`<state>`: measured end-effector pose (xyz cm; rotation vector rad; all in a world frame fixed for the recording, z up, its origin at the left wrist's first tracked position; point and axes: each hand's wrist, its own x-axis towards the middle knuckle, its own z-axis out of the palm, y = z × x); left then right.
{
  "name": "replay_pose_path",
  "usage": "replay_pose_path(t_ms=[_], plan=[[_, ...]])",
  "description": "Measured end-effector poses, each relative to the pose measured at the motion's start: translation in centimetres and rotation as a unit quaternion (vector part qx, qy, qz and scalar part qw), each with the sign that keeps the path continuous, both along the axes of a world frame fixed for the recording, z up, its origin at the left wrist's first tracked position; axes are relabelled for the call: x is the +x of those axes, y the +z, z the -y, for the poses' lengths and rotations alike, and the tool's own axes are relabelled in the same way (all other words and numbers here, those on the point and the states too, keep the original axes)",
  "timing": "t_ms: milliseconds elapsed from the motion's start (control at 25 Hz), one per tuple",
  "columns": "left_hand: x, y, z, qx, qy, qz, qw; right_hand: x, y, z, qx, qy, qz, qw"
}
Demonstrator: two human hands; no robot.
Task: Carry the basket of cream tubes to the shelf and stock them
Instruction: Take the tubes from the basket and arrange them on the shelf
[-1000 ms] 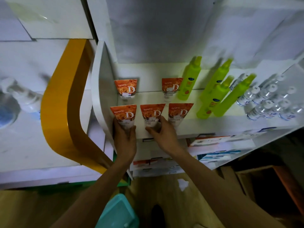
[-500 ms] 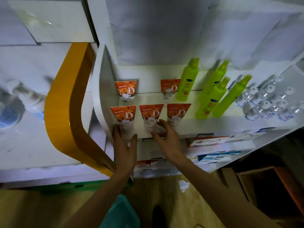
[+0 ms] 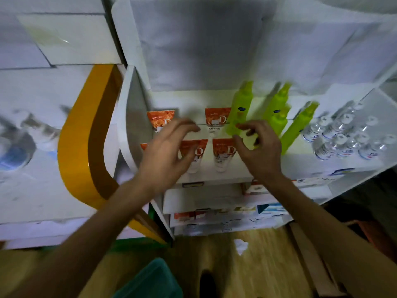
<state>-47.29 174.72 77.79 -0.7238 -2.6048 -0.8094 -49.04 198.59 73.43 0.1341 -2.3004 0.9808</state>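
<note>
With five orange cream tubes already standing on the white shelf, both hands, left hand and right hand, hovered empty with loosely curled fingers, the teal basket below at floor level.

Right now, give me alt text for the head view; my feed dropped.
Both hands hover empty, fingers loosely curled, in front of a white shelf: the left hand over the front row of orange cream tubes, the right hand by the green spray bottles. Small clear bottles stand at right; a teal basket sits on the floor below.
</note>
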Motion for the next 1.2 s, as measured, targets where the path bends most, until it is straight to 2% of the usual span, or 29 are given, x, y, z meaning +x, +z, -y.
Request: replay_pose_path(t_ms=[80,200,280,440,560,920,1200], plan=[[-3.0,2.4,0.4,-0.138,0.010,0.015,0.990,-2.3,1.5,-0.5,0.063,0.059,0.056,0.995],[-5.3,2.8,1.2,-0.306,0.055,0.106,0.945,-4.0,1.5,-1.0,0.053,0.142,0.245,0.958],[-5.8,2.5,1.7,-0.360,0.060,0.142,0.920,-4.4,1.1,-1.7,0.038,0.183,0.311,0.932],[-5.8,2.8,2.3,-0.426,0.058,0.203,0.880,-4.8,0.2,-2.3,0.100,0.195,0.340,0.914],[-5.6,2.4,2.1,-0.430,0.063,0.221,0.873,-5.0,-0.9,-2.5,0.089,0.195,0.346,0.913],[-5.7,1.0,2.3,-0.371,0.082,0.235,0.895,-5.5,-0.3,-2.7,0.067,0.202,0.384,0.899],[-6.1,0.6,2.6,-0.364,0.070,0.251,0.894,-5.3,-0.2,-2.8,0.073,0.207,0.380,0.898]])
